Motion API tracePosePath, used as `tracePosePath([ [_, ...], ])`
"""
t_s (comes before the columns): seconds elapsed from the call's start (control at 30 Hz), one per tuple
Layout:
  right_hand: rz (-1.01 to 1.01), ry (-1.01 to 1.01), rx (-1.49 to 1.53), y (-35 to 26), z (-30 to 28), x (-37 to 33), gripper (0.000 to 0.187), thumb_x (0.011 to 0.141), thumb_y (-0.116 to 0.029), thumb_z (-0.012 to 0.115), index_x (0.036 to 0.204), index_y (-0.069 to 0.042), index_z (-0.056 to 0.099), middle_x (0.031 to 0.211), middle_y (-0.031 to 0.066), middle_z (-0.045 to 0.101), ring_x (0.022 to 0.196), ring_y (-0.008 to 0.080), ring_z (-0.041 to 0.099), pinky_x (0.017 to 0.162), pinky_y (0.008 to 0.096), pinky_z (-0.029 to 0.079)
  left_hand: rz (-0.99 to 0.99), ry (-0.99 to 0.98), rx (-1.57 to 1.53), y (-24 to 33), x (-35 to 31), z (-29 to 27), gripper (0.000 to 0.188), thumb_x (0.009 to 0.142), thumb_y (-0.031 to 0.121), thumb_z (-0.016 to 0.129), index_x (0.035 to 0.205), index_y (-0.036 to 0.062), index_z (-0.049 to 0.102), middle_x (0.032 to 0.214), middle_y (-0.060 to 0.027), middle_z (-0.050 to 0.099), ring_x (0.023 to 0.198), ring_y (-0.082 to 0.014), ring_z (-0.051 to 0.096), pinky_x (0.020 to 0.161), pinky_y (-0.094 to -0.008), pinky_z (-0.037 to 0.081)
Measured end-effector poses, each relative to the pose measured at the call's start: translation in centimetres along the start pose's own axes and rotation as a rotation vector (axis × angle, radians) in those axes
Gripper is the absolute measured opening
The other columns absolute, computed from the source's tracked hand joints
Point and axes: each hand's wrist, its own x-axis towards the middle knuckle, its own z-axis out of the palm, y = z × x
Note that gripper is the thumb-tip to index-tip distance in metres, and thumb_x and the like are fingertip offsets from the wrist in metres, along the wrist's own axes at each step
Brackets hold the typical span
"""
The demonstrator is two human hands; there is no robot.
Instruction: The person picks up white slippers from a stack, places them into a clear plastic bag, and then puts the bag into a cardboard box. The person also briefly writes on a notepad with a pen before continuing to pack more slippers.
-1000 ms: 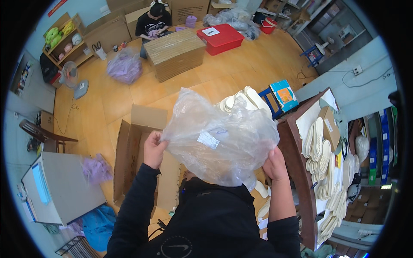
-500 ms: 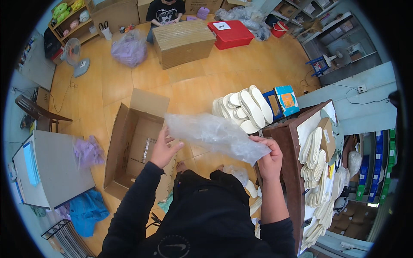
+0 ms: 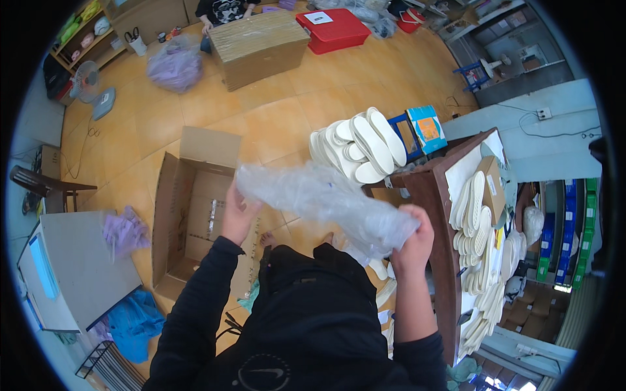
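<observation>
A large clear plastic bag (image 3: 319, 199) stretches between both hands, flattened into a long crumpled strip. My left hand (image 3: 238, 215) grips its left end above an open cardboard box (image 3: 192, 215) on the floor. My right hand (image 3: 412, 238) clutches the bag's right end beside the edge of a dark wooden table (image 3: 433, 215). A pile of white shoe insoles (image 3: 355, 143) lies just beyond the bag.
More insoles (image 3: 473, 202) and a small brown box (image 3: 492, 186) lie on the table. A grey cabinet (image 3: 65, 267) stands at the left, with purple cloth (image 3: 124, 231) on it. Across the room a person (image 3: 225, 10) sits behind a large cardboard box (image 3: 261, 45), next to a red bin (image 3: 332, 26).
The bag was puffed up in front of me; it has been lowered and flattened into a strip. My view has tilted down toward the open box.
</observation>
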Motion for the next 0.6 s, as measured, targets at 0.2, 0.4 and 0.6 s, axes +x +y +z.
tracePosePath([
  [0.2,0.071,-0.110,0.105,1.0,-3.4,6.0,0.046,0.102,-0.020,0.054,0.143,-0.002,0.045,0.129,0.0138,0.061,0.114,0.0232,0.062,0.094,0.0387,0.053,-0.461,-0.522,0.009,-0.4,-1.9,9.1,0.023,0.096,0.019,0.064,0.104,-0.0027,0.065,0.081,-0.0057,0.066,0.074,-0.0149,0.063,0.068,-0.0307,0.051],
  [0.4,0.449,-0.360,-0.204,4.2,-9.8,3.9,0.062,0.101,-0.039,0.060,0.150,-0.007,0.041,0.145,0.0120,0.051,0.132,0.0210,0.050,0.110,0.0395,0.041,-0.811,-0.151,-0.053,-1.9,-1.2,10.3,0.020,0.097,0.021,0.062,0.090,0.0021,0.065,0.068,-0.0004,0.058,0.055,-0.0104,0.052,0.049,-0.0271,0.041],
  [0.6,0.585,-0.987,-0.262,12.1,-4.4,2.1,0.037,0.094,-0.020,0.069,0.126,-0.002,0.064,0.112,0.0078,0.070,0.106,0.0176,0.064,0.094,0.0327,0.050,-0.825,-0.372,0.275,-8.1,-1.7,9.3,0.030,0.093,0.023,0.066,0.106,-0.0038,0.068,0.086,-0.0113,0.072,0.075,-0.0212,0.068,0.070,-0.0343,0.054],
])
